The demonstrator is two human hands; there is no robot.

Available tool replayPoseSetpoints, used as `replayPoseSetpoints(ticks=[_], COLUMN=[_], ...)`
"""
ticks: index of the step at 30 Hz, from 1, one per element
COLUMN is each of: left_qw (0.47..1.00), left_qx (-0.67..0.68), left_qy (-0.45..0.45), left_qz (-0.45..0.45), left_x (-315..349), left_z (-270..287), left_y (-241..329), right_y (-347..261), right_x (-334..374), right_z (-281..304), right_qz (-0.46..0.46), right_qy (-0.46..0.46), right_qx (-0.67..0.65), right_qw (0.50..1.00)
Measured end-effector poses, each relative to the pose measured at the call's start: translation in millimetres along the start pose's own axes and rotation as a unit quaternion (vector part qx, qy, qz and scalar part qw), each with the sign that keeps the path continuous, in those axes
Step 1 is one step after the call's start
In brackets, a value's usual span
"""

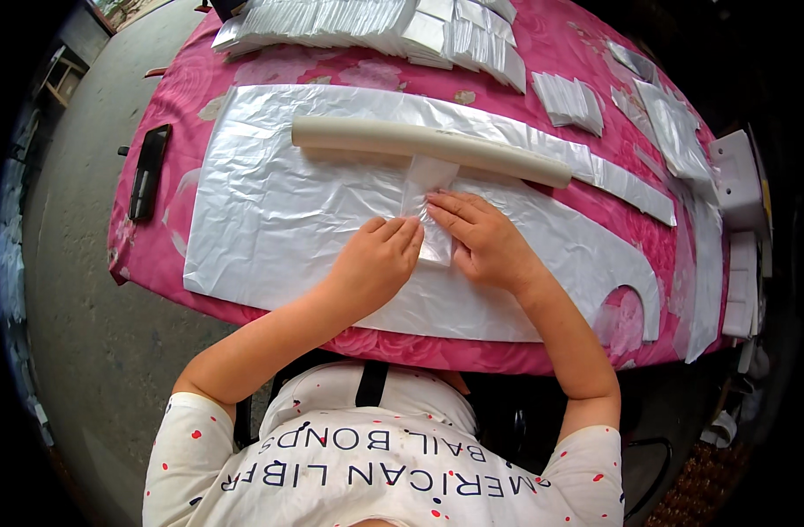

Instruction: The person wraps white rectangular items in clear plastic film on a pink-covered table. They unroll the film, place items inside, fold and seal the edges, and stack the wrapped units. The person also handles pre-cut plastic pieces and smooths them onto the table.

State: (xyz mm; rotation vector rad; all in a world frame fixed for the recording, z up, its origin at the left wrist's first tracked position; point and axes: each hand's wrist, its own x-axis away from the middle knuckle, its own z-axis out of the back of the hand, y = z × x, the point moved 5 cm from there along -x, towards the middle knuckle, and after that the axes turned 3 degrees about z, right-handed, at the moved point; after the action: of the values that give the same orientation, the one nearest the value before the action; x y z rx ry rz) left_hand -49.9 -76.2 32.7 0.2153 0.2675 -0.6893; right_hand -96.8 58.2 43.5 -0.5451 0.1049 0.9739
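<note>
A narrow folded piece of thin white plastic film (pixel 435 246) lies on a large white plastic bag (pixel 261 211) spread over the table. My left hand (pixel 382 262) has its fingers pressed together at the left edge of the folded piece. From the other side my right hand (pixel 483 233) holds it, fingertips on top and thumb lower down near its right edge. The far end of the piece (pixel 432 169) reaches up to a long beige tube (pixel 419 143), which rests across the bag. What lies beneath my fingers is hidden.
A pink flowered cloth (pixel 367 347) covers the table. Stacks of folded white plastic (pixel 331 26) stand at the far side, with a smaller stack (pixel 567 101) at far right. A black phone (pixel 150 171) lies left. White plastic containers (pixel 737 180) stand by the right edge.
</note>
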Motion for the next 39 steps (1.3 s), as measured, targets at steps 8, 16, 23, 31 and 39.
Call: replayPoseSetpoints(ticks=[8, 16, 23, 31, 39], left_qw=[0.986, 0.983, 0.920, 0.826, 0.928], left_qx=[0.149, 0.186, 0.308, 0.406, 0.283], left_qy=[0.035, 0.002, -0.081, -0.108, 0.044], left_qz=[-0.072, -0.011, 0.226, 0.377, 0.237], left_x=[35, 42, 26, 3, 7], left_z=[20, 11, 3, -1, 13], left_y=[17, 16, -4, -33, -26], right_y=[-42, -49, -20, 5, 23], right_x=[29, 46, 42, 23, 21], right_z=[-8, -6, -6, -10, -18], right_qz=[0.037, -0.021, -0.242, -0.458, -0.530], right_qy=[0.068, 0.073, 0.060, -0.093, -0.169], right_qx=[0.000, -0.038, -0.174, -0.317, -0.407], right_qw=[0.997, 0.996, 0.953, 0.825, 0.725])
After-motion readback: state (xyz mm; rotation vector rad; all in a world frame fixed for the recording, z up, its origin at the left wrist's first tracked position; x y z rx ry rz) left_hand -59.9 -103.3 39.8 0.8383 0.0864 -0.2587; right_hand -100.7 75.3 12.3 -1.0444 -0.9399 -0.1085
